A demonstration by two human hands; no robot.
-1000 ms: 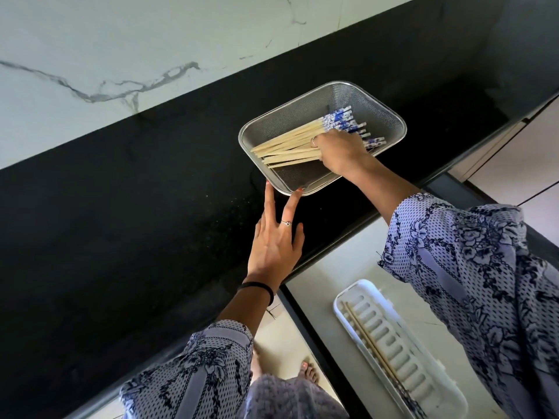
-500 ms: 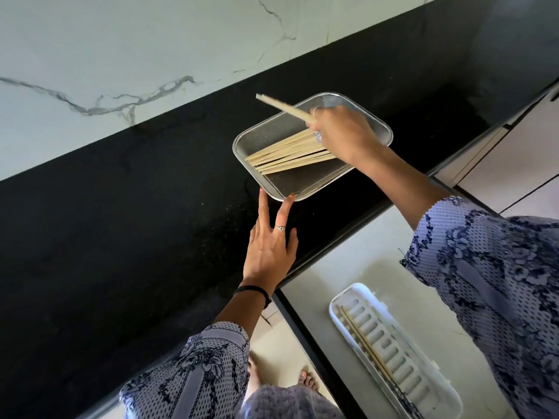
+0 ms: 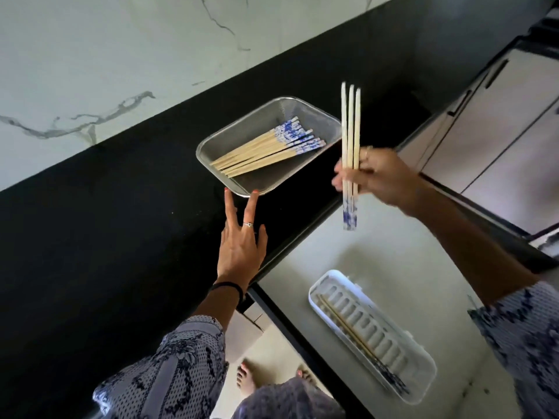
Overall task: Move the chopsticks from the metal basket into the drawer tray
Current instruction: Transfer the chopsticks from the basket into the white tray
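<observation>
Standing upright in the right hand (image 3: 379, 178), three pale wooden chopsticks with blue-patterned ends (image 3: 350, 131) are pinched near their lower part, over the open drawer. More of them lie in the rectangular metal mesh basket (image 3: 314, 116) on the black desk (image 3: 106, 237). The left hand (image 3: 240, 246) rests flat, two spread fingers touching the basket's rim. A white ribbed plastic tray (image 3: 423, 370) below holds some chopsticks, partly blurred. A marble wall (image 3: 90, 55) rises behind.
</observation>
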